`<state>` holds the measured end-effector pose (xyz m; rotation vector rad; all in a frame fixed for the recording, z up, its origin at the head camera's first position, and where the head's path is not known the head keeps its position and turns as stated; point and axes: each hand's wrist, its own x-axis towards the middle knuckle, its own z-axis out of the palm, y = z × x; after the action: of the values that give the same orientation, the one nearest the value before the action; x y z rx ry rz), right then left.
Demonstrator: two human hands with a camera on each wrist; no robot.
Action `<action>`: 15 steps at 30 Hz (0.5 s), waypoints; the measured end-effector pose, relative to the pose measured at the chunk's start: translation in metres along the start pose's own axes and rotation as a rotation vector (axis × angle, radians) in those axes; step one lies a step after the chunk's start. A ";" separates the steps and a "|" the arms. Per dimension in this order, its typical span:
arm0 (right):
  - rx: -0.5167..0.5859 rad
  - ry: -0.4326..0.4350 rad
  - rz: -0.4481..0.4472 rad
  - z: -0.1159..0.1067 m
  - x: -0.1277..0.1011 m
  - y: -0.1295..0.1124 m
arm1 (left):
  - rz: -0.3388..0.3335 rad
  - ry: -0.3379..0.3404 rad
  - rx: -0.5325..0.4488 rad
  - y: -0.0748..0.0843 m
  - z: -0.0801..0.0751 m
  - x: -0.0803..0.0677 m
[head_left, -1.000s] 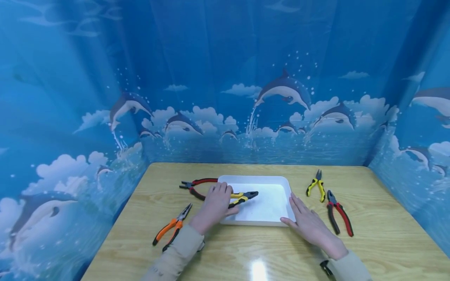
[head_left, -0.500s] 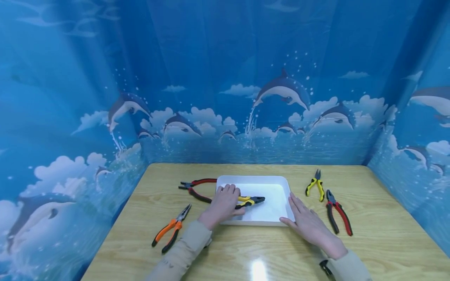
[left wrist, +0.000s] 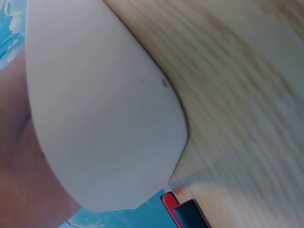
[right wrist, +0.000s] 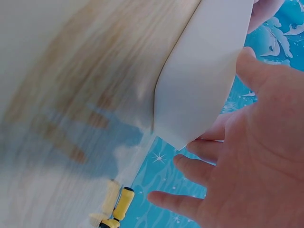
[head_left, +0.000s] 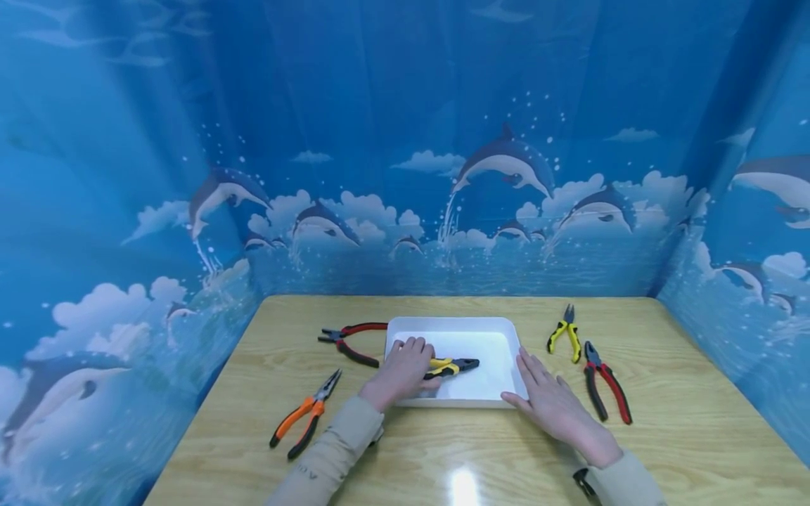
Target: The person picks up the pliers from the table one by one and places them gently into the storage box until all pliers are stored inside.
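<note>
Here, left hand [head_left: 401,372] clamped on yellow-black pliers [head_left: 453,366] inside white tray [head_left: 500,329].
Right hand [head_left: 549,400] flat, fingers apart, against tray's right edge; no readable writing.

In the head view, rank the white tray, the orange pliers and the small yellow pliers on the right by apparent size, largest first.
1. White tray, clearly largest.
2. Orange pliers.
3. Small yellow pliers, smallest; they lie farther from the camera than the orange pair, so part of that gap may be distance.

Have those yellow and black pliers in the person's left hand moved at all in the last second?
Yes. The yellow-and-black pliers have gone rightward and down, deeper into the white tray; their tip now sits nearer the tray's middle. The left hand grips them.
</note>
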<state>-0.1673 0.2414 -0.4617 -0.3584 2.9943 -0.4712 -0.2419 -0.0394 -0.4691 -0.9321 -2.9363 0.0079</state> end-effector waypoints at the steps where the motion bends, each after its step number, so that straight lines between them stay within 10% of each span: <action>1: 0.000 0.002 0.000 0.000 0.000 0.000 | 0.002 -0.005 -0.001 0.000 0.000 0.000; 15: -0.003 0.007 0.003 0.001 0.000 0.001 | 0.001 -0.078 -0.042 -0.004 0.003 0.001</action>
<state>-0.1673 0.2415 -0.4632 -0.3537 3.0024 -0.4695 -0.2447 -0.0421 -0.4724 -0.9610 -3.0185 -0.0183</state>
